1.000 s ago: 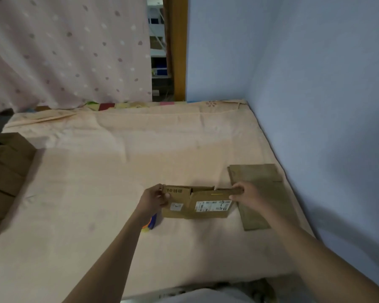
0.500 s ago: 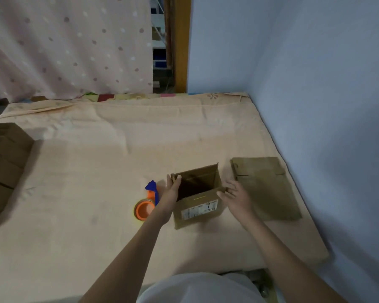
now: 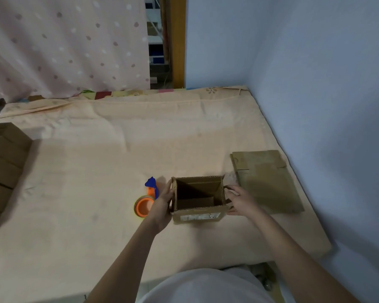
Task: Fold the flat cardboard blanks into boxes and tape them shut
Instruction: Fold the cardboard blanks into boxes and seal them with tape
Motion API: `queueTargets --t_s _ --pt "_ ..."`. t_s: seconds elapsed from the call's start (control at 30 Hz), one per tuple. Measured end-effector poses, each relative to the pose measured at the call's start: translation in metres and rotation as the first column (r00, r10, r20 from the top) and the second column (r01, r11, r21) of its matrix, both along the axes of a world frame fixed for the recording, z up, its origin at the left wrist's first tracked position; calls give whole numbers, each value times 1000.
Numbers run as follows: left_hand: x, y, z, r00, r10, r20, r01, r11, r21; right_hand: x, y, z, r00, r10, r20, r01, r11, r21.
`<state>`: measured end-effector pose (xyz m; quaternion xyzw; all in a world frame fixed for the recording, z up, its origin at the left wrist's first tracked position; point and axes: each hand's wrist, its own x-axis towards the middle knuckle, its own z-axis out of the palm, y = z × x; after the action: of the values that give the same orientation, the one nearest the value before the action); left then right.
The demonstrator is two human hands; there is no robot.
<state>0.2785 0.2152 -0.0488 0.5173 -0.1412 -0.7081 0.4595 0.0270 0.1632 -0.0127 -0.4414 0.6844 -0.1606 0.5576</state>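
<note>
Since a moment ago the box (image 3: 198, 199) we are folding has gone from a skewed tube to a squared one, standing upright with its open top facing us and its printed label on the near wall. Our left hand (image 3: 162, 206) lies flat against the left wall, fingers straight, while our right hand (image 3: 241, 200) curls round a flap at the right wall; the two hands bracket the box from either side. It stands on the bed (image 3: 96, 171) near the front edge, right of the middle. Inside we see one bottom flap partly folded across, so we judge the base is not yet closed or taped. Just left of our left hand lies the orange tape roll (image 3: 143, 207) with its blue dispenser (image 3: 151, 184), within easy reach for the sealing step. A flat blank (image 3: 269, 182) lies just beyond our right hand, close to the bed's right edge along the wall (image 3: 326, 106). At the left edge a stack of cardboard (image 3: 2, 167) sits; whether those are finished boxes or blanks we cannot tell. A spotted curtain (image 3: 64, 44) hangs behind the far edge.
</note>
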Motion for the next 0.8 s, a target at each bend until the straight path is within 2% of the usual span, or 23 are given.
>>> queueTargets --t_s 0.13,0.27,0.43,0.57,0.7,0.8 --pt "1 3 -2 993 -32 114 33 999 0 -2 0 -5 1000 8 6 -8 1000 20" --pt "-5 0 -2 976 3 219 -2 1000 -8 1 -3 -15 998 -68 -10 68 997 22" --pt "-1 5 -3 980 -38 197 53 996 -74 2 -8 -6 997 72 -27 -74 995 -69" --pt "1 8 -3 980 -26 196 40 997 -69 0 -9 -12 997 64 -41 -66 996 -55" --pt "5 1 -10 972 -36 233 39 999 -8 1 -7 -6 999 13 48 -11 999 -31" --pt "8 -12 -6 977 -14 215 -8 995 99 5 -9 5 984 -47 170 37 998 58"
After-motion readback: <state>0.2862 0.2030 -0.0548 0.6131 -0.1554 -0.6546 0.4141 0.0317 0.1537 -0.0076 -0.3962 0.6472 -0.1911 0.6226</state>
